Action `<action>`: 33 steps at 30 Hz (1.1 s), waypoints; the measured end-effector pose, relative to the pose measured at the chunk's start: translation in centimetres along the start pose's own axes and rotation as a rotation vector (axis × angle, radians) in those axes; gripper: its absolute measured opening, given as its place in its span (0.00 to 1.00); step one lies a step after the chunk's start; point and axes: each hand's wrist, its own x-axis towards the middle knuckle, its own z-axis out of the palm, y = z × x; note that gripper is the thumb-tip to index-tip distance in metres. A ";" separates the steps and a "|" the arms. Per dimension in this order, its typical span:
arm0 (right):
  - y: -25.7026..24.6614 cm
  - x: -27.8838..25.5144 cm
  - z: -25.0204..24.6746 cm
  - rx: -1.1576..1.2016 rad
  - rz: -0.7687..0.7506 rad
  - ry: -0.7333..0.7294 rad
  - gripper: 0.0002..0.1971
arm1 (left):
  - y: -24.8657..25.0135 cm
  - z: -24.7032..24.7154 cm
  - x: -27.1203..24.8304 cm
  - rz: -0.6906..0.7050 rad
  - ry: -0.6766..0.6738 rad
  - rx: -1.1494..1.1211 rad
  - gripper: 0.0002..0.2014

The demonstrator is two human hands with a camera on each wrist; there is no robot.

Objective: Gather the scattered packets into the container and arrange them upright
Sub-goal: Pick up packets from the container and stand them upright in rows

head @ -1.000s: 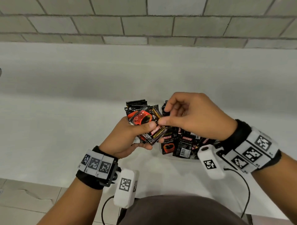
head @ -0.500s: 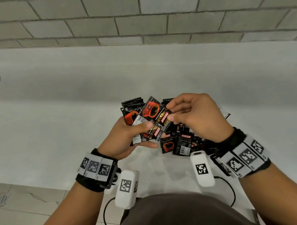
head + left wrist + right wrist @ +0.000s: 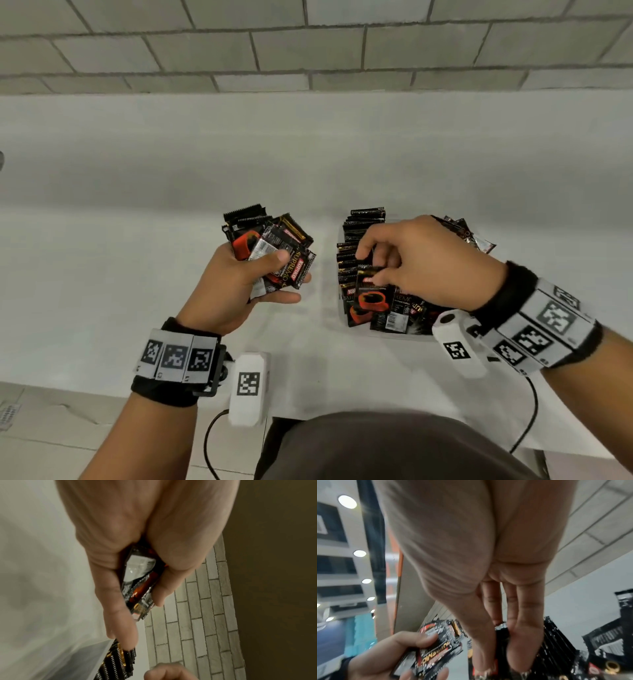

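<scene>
Over white counter (image 3: 102,274), left hand (image 3: 233,284) grips packets (image 3: 274,250); right hand (image 3: 428,263) pinches 1.

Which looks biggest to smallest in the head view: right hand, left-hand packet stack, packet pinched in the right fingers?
1. right hand
2. packet stack, fanned in the left hand
3. pinched packet, partly hidden by fingers

All sit about equally near, so the ranking seems safe.

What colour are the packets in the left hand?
Mostly black, with red-orange cup art and gold lettering; the packets show best in the head view.
</scene>
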 end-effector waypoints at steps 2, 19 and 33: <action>-0.2 0.5 0.5 -0.034 -0.012 -0.028 0.14 | -0.3 0.2 -0.1 -0.003 -0.018 0.030 0.13; 2.6 0.1 -1.9 -0.235 0.061 0.003 0.06 | 0.1 1.0 -1.2 0.033 -0.298 0.272 0.18; 2.7 -0.9 -0.2 -0.282 0.030 -0.191 0.09 | -2.2 6.9 -0.7 0.064 -0.928 1.359 0.22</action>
